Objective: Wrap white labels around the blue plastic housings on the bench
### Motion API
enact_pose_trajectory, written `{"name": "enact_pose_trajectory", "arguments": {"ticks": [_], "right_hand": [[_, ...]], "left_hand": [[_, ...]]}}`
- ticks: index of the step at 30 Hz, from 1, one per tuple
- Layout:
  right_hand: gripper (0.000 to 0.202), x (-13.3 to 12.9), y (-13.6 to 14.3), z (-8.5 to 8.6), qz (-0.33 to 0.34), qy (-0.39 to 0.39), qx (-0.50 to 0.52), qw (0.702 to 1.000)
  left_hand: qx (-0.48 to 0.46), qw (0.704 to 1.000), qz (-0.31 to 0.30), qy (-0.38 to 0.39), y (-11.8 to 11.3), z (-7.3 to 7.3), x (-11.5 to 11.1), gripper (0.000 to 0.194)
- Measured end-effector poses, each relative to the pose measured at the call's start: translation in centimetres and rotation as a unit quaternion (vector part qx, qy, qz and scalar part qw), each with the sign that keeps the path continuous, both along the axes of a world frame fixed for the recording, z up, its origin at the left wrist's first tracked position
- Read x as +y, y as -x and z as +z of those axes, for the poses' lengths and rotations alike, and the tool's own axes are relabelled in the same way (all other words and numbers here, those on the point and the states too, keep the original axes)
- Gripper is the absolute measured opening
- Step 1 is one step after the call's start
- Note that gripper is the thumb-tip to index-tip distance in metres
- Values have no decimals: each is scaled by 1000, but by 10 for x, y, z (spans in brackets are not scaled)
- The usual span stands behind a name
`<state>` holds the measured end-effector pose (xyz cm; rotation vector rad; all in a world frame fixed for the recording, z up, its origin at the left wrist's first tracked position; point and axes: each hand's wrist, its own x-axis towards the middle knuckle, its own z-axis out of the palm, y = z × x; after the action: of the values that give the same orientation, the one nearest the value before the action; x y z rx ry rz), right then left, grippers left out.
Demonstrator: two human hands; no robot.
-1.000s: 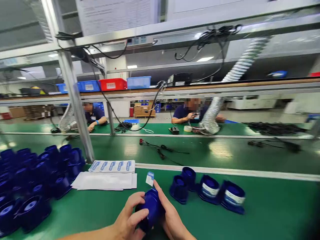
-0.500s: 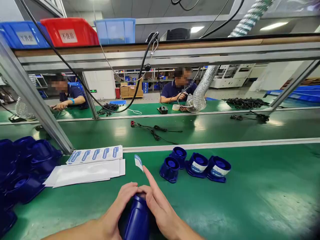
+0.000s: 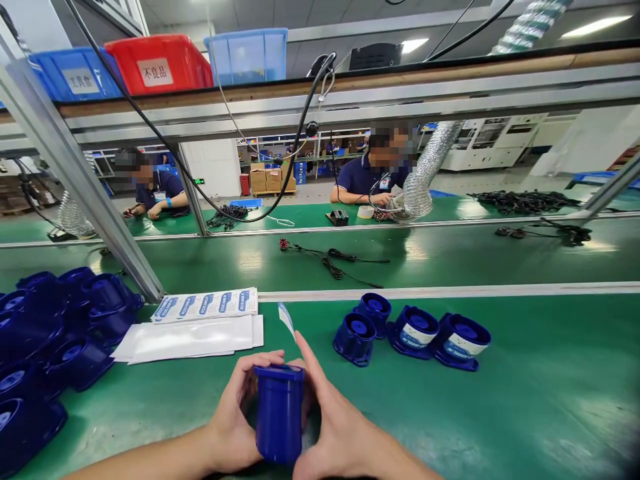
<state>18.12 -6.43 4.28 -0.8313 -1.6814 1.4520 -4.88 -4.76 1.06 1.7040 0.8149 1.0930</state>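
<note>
Between my two hands is a dark blue plastic housing [image 3: 280, 417], flanged at the top, its smooth rounded wall facing me. My left hand [image 3: 235, 413] curls round its left side, fingers over the top edge. My right hand [image 3: 337, 420] closes on its right side, some fingers hidden behind it. From the raised index fingertip of that hand sticks up a small white and blue label [image 3: 286, 320]. Left of it lie printed label sheets [image 3: 205, 305] and blank white backing sheets [image 3: 195, 341] on the green bench.
To the right stand two plain blue housings [image 3: 354, 339] and two labelled ones [image 3: 463, 343]. Many more housings [image 3: 75, 360] crowd the left side. A metal post [image 3: 105, 180] rises behind them. Cables [image 3: 333, 260] lie beyond the white strip, where two people sit across the bench.
The housing has turned more upright, its top flange now showing. The label remains on my right fingertip, seen more edge-on. The camera view has shifted slightly left.
</note>
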Motion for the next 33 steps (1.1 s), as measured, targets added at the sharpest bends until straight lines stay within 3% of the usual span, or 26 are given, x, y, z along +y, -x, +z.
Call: {"name": "enact_pose_trajectory", "arguments": {"ticks": [2,3,7,11,15,18,21,23,25,27,30,31,33], "right_hand": [[184,3,0,-4,29,13,13,999],[178,5,1,-6,25,16,34,999],[127,11,7,-8,-89,-47,65,993],[109,11,22,-5,-190,-137,33,972],[112,10,37,-1,-227,-167,2,959],[128,7,39,-1,-205,-155,-60,965],[148,3,32,-7,-147,-141,-146,968],[157,2,22,-10,-109,-162,-197,961],[159,4,11,-10,-117,-203,-214,948],[138,8,-2,-4,-198,-259,-194,925],[65,13,-18,12,-339,-372,-149,851],[47,14,-23,17,-358,-412,-140,826],[37,13,-29,24,-361,-470,-136,794]], "left_hand": [[-42,999,-12,-13,0,2,2,97],[-57,998,-20,-23,-1,3,2,97],[-72,993,-40,-84,-7,10,0,94],[6,975,4,-223,-10,15,-6,86],[90,961,36,-259,-6,19,-9,80],[110,965,34,-234,-2,22,-5,75],[90,983,56,-149,0,26,4,70],[49,992,86,-79,1,27,11,77],[-2,995,93,-18,1,27,16,86],[-46,996,66,36,0,26,20,90],[-79,991,7,107,-2,22,21,94],[-83,989,-4,124,-2,21,21,96],[-81,987,-11,140,-3,18,21,100]]}}
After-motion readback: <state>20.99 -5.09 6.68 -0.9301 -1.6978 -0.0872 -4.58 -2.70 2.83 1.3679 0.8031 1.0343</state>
